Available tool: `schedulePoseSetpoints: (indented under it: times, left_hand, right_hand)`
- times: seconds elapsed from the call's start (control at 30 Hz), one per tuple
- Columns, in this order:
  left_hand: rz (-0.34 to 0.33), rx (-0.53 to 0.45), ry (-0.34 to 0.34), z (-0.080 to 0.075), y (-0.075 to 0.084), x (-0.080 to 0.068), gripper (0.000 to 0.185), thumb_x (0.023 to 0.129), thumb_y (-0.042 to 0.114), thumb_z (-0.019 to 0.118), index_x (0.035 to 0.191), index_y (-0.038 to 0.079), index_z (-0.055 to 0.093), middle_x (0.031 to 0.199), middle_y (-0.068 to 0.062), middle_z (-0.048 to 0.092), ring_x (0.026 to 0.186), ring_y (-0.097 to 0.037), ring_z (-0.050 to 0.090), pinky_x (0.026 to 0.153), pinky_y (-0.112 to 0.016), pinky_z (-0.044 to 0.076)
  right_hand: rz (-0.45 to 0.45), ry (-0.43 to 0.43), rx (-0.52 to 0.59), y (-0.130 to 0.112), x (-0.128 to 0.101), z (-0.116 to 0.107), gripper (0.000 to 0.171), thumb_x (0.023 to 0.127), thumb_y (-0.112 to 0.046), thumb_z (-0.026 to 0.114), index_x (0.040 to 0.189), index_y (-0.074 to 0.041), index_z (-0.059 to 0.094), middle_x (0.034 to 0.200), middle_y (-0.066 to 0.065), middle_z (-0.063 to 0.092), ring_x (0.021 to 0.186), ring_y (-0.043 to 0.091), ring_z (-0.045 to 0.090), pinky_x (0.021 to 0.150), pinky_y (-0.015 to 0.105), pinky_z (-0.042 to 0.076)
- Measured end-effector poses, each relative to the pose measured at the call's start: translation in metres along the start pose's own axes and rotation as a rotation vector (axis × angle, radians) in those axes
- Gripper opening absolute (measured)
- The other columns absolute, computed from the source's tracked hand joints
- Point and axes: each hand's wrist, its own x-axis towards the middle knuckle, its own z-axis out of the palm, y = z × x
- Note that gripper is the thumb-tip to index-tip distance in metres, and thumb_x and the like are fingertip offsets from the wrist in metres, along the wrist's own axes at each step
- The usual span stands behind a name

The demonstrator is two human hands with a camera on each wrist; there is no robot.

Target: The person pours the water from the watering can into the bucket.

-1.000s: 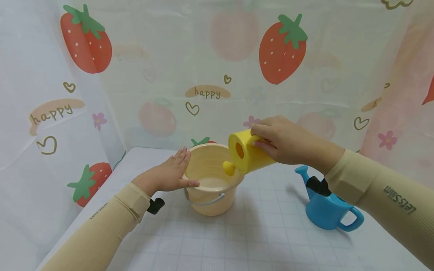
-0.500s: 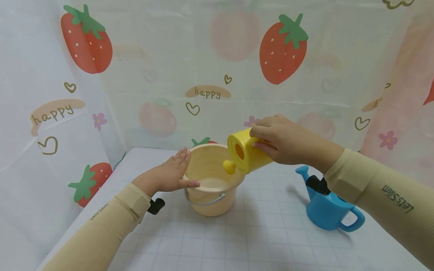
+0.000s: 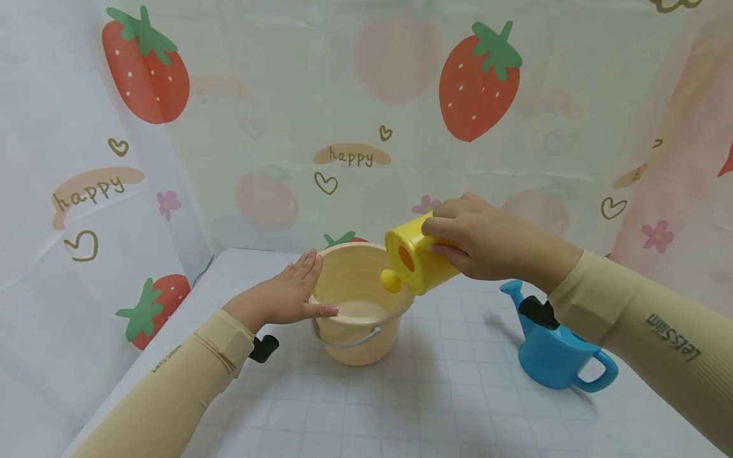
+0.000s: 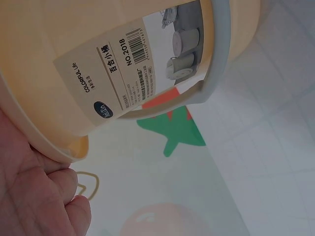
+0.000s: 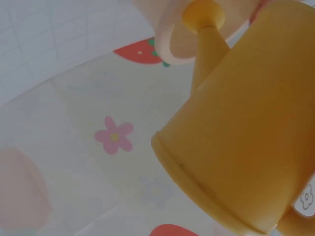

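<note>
A cream plastic bucket (image 3: pixel 357 318) with a grey handle stands on the white gridded table (image 3: pixel 435 407); water shows inside it. My left hand (image 3: pixel 289 294) rests flat against the bucket's left rim, fingers straight. In the left wrist view the bucket wall (image 4: pixel 74 64) with its label fills the frame beside my fingers (image 4: pixel 49 196). My right hand (image 3: pixel 475 238) grips a yellow watering can (image 3: pixel 415 261), tilted left with its spout (image 3: pixel 391 280) over the bucket's right rim. The right wrist view shows the yellow can (image 5: pixel 246 137) from below, its spout tip (image 5: pixel 203 14) by the bucket rim.
A blue watering can (image 3: pixel 558 353) stands on the table at the right, under my right forearm. Strawberry-print curtains (image 3: pixel 355 127) close off the back and both sides. Open table surface lies in front of the bucket.
The yellow can has shifted very slightly in my right hand; otherwise nothing visibly moved. My left hand stays on the bucket.
</note>
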Motion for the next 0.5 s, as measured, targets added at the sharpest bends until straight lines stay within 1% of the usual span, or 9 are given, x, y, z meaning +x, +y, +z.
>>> schedulePoseSetpoints:
  times: [0.3,0.5]
  left_hand:
    - [-0.004,0.003,-0.005,0.0003,-0.0011,0.0008,0.114,0.075,0.08,0.032,0.144,-0.004,0.0,0.15,-0.02,-0.009,0.139,-0.03,-0.006,0.111,-0.045,0.008]
    - [0.001,0.002,0.004,0.0,-0.0003,0.0005,0.113,0.076,0.078,0.035,0.144,-0.005,0.001,0.15,-0.021,-0.008,0.139,-0.031,-0.006,0.111,-0.046,0.009]
  right_hand:
    - [-0.02,0.011,-0.019,0.0015,0.0007,-0.0017,0.015,0.081,-0.016,0.069,0.091,-0.013,0.058,0.085,0.001,0.061,0.085,0.019,0.054,0.077,0.038,0.04]
    - [-0.031,0.013,-0.018,0.0018,0.0006,-0.0019,0.015,0.08,-0.015,0.07,0.089,-0.013,0.058,0.084,0.001,0.061,0.086,0.019,0.054,0.078,0.039,0.04]
